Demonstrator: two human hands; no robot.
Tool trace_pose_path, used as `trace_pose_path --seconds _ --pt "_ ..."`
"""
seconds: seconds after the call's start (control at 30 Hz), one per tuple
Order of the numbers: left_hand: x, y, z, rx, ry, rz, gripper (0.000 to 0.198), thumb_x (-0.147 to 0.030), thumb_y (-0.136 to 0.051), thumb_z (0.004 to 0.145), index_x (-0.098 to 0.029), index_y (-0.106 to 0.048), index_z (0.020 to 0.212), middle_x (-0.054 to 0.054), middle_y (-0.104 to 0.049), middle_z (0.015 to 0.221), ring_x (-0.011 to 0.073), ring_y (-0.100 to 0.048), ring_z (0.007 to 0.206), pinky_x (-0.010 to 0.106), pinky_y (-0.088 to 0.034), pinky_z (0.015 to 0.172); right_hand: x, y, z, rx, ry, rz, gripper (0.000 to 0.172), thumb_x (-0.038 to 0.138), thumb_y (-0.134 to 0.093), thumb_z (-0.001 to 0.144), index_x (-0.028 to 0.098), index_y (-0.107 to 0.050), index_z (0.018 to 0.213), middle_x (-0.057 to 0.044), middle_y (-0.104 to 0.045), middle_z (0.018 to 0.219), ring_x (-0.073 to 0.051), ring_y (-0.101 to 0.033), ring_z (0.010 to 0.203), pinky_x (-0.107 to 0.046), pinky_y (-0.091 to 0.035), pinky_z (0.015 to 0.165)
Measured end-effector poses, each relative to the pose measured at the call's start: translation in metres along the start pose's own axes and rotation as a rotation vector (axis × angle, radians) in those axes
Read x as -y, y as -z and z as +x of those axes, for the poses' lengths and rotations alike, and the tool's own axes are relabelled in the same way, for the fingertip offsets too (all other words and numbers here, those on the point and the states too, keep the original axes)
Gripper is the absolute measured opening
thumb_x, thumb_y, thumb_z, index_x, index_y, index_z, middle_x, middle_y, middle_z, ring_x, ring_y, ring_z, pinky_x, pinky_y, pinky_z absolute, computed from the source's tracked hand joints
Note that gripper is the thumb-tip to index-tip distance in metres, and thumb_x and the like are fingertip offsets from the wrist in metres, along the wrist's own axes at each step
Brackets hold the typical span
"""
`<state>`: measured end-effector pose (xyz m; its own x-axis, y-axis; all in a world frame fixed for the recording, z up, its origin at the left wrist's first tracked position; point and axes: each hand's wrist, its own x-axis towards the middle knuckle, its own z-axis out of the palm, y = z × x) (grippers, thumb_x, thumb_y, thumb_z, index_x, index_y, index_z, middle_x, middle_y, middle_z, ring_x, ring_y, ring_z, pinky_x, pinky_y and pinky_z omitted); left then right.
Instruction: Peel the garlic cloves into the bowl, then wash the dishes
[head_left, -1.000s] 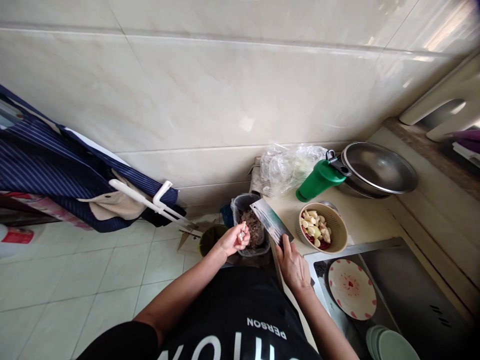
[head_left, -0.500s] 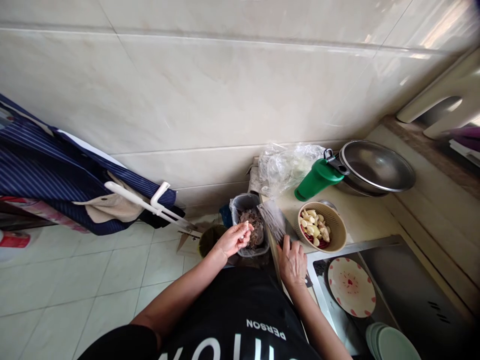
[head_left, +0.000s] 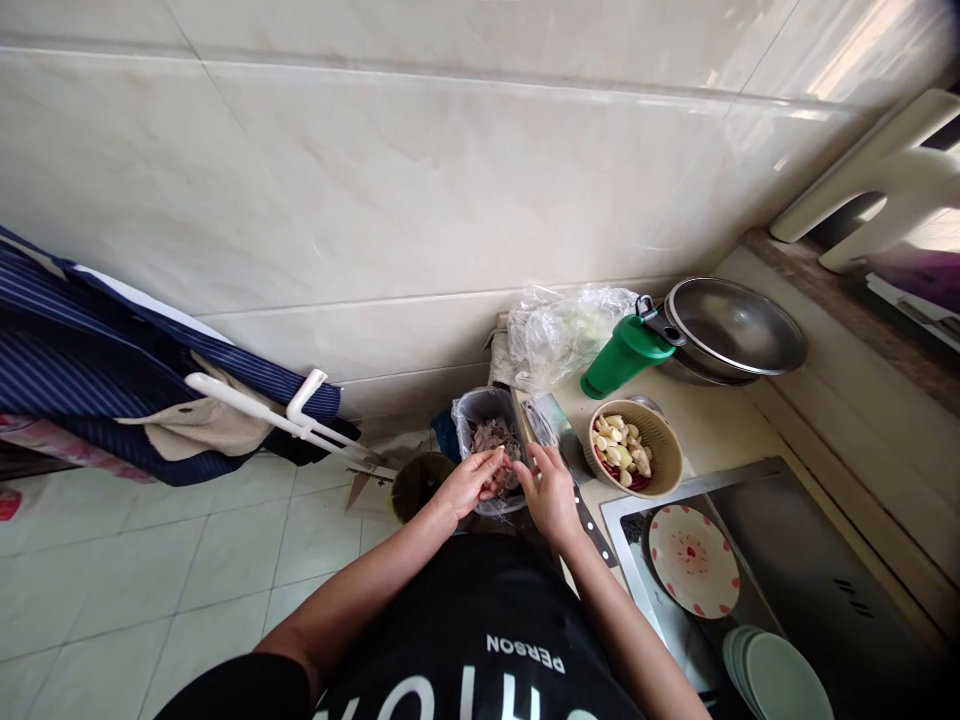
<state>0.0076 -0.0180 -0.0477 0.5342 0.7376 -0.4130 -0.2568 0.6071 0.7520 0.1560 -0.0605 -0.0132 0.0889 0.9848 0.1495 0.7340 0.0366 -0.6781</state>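
Over the bin, my left hand (head_left: pixel 472 480) pinches a small pale garlic clove (head_left: pixel 501 450) between thumb and fingertips. My right hand (head_left: pixel 553 492) is close beside it, thumb and fingers apart, with nothing visible in them; whether a fingertip touches the clove I cannot tell. A kitchen knife (head_left: pixel 568 440) lies on the counter edge, its black spotted handle partly behind my right hand. Just right of it stands a beige basket (head_left: pixel 670 455) with peeled garlic cloves (head_left: pixel 619 440) and some red pieces, apparently chillies. Below my hands is the lined bin (head_left: pixel 484 402), holding peelings.
A green shaker bottle (head_left: pixel 626 355), a crumpled clear plastic bag (head_left: pixel 559 330) and a metal bowl (head_left: pixel 735 325) stand along the wall. In the sink (head_left: pixel 622 515) are a patterned plate (head_left: pixel 694 562) and stacked green bowls (head_left: pixel 787 675). White poles (head_left: pixel 259 410) lean at the left.
My right hand has let go of the knife on the counter and moved left and up to beside my left hand. The left hand keeps the clove over the bin. The view has shifted slightly.
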Motion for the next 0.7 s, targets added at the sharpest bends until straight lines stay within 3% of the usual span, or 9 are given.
trace_pose_path --seconds 0.13,0.27,0.37,0.5,0.6,0.7 --pt "0.001 -0.002 0.004 -0.071 -0.054 0.199 0.049 -0.063 -0.055 0.072 -0.014 -0.048 0.069 -0.006 -0.039 0.051 0.0038 -0.029 0.041 0.019 -0.014 0.039 -0.003 -0.031 0.022 0.110 -0.064 0.446 0.023 0.034 -0.049 0.085 0.019 -0.064 0.094 -0.007 -0.064 0.093 -0.019 -0.060 0.086 -0.031 -0.047 0.080" --pt "0.000 0.009 0.007 -0.129 -0.111 0.487 0.051 -0.064 -0.042 0.079 -0.016 -0.046 0.064 -0.005 -0.037 0.047 0.0061 -0.031 0.041 0.021 -0.021 0.041 -0.011 -0.048 0.028 0.140 -0.190 0.701 0.026 0.038 -0.047 0.085 0.018 -0.059 0.095 -0.003 -0.064 0.080 -0.015 -0.059 0.070 -0.026 -0.048 0.066" --pt "-0.003 0.017 0.007 -0.205 -0.216 0.693 0.049 -0.060 -0.035 0.084 -0.017 -0.045 0.063 -0.004 -0.041 0.050 0.0084 -0.037 0.045 0.022 -0.027 0.045 -0.013 -0.046 0.030 0.107 -0.196 0.581 0.026 0.038 -0.044 0.087 0.018 -0.059 0.093 -0.002 -0.062 0.074 -0.015 -0.057 0.064 -0.025 -0.046 0.062" --pt "-0.006 0.017 0.010 -0.284 -0.364 0.932 0.046 -0.052 -0.031 0.089 -0.018 -0.044 0.061 -0.003 -0.042 0.053 0.0103 -0.040 0.051 0.023 -0.031 0.052 -0.009 -0.038 0.029 0.122 0.034 0.275 0.026 0.030 -0.039 0.090 0.017 -0.062 0.092 -0.007 -0.064 0.083 -0.018 -0.059 0.077 -0.029 -0.046 0.073" --pt "-0.006 0.009 0.012 -0.269 -0.418 0.978 0.041 -0.047 -0.032 0.090 -0.017 -0.050 0.067 -0.001 -0.048 0.058 0.0120 -0.044 0.055 0.024 -0.032 0.056 -0.005 -0.037 0.027 0.081 0.109 0.174 0.029 0.026 -0.034 0.092 0.015 -0.060 0.097 -0.010 -0.063 0.090 -0.019 -0.059 0.083 -0.030 -0.045 0.076" --pt "-0.006 0.000 0.013 -0.256 -0.446 0.934 0.042 -0.044 -0.031 0.091 -0.017 -0.052 0.066 0.002 -0.052 0.059 0.0134 -0.045 0.056 0.025 -0.031 0.056 -0.001 -0.039 0.026 0.049 0.057 0.114 0.029 0.026 -0.031 0.092 0.016 -0.058 0.091 -0.008 -0.063 0.080 -0.018 -0.059 0.075 -0.028 -0.044 0.070"
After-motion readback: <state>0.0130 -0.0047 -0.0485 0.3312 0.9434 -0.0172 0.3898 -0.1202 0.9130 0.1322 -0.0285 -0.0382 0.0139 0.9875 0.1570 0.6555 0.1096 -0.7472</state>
